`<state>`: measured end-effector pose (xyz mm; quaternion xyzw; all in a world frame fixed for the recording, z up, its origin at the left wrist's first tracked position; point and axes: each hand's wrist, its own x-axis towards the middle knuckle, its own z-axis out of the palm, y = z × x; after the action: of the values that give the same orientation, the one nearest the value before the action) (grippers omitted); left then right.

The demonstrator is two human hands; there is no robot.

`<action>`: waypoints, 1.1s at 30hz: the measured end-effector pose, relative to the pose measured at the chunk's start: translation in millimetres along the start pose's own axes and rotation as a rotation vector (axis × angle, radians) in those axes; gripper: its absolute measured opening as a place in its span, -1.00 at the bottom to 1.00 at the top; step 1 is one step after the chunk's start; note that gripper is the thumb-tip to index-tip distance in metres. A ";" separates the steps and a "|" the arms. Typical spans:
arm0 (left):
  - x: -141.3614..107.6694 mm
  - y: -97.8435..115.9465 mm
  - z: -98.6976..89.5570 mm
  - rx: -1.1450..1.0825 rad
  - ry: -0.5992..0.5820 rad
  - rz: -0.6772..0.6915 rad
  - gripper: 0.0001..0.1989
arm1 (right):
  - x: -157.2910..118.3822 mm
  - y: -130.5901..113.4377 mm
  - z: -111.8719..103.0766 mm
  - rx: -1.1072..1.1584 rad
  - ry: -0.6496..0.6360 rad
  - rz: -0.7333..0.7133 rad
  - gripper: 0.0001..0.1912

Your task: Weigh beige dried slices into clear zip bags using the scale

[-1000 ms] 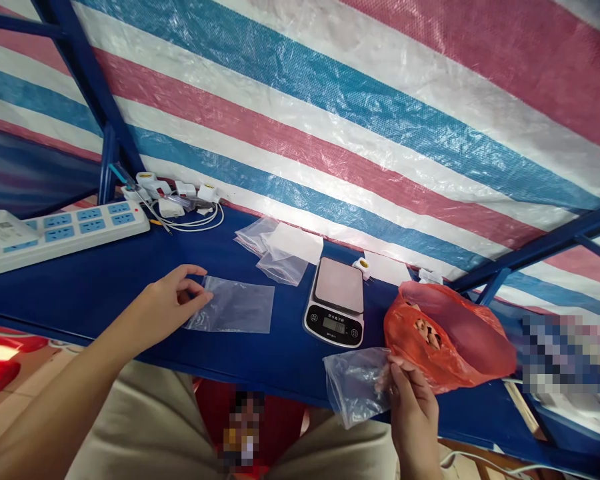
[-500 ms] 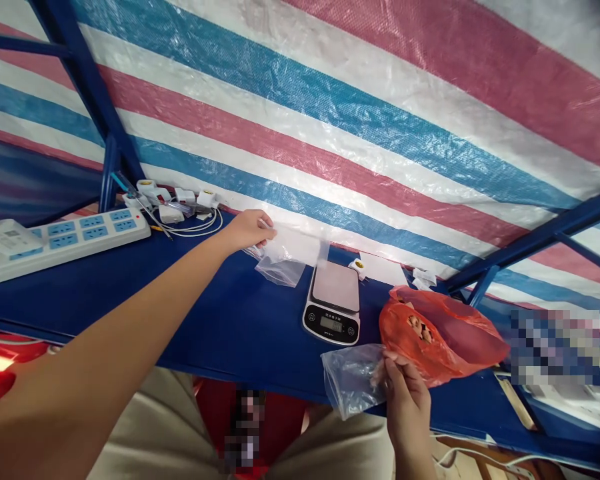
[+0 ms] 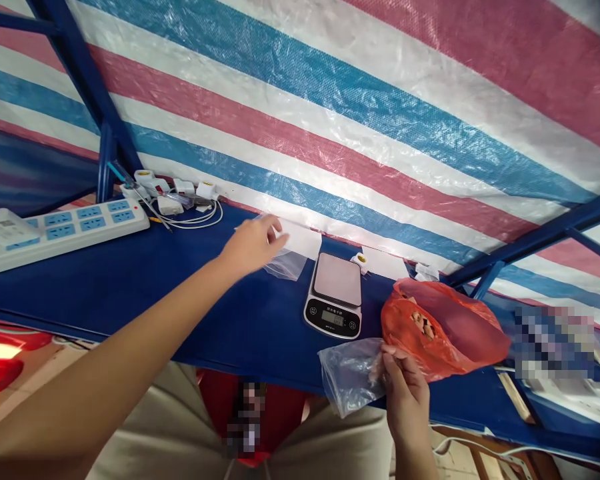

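“Step in hand, then?”

“Handling clear bags, by my reading. The right hand, lower right of the frame, has thumb and fingers pinched on a clear bag, in front of the scale.”

“And the left hand?”

“Well apart from it, just left of the frame's centre, thumb and forefinger parted over the loose bags and white paper. Whether it touches them I can't tell.”

“Anything inside the pinched one?”

“Can't tell; glare and creases hide what lies near the grip.”

“So what does the next move call for?”

“If that bag is to be opened, I judge, a second grip on its free left edge, as thin film probably sags from one pinch. I'd also mind the red bag of brownish pieces, right of the frame, just beside those fingers”
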<state>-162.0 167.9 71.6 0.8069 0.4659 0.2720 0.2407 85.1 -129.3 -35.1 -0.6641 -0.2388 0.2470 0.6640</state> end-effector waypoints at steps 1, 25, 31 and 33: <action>-21.5 9.2 -0.2 -0.071 -0.079 0.056 -0.67 | -3.4 -0.7 1.1 0.005 0.013 0.010 -0.58; -186.5 -56.9 45.5 0.522 0.097 0.242 -0.43 | -68.1 -8.4 163.7 -0.512 -0.177 -0.544 -0.58; -191.3 -76.4 45.4 0.586 0.070 0.349 -0.38 | -82.6 -33.8 182.8 -0.710 -0.486 -0.941 -0.54; -191.8 -77.6 43.1 0.571 0.077 0.389 -0.39 | -82.5 -32.6 203.2 -0.820 -0.687 -0.937 -0.43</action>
<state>-261.7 27.6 -51.1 0.9046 0.3693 0.2016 -0.0686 -108.6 -27.2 -0.8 -0.5725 -0.7689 0.0212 0.2840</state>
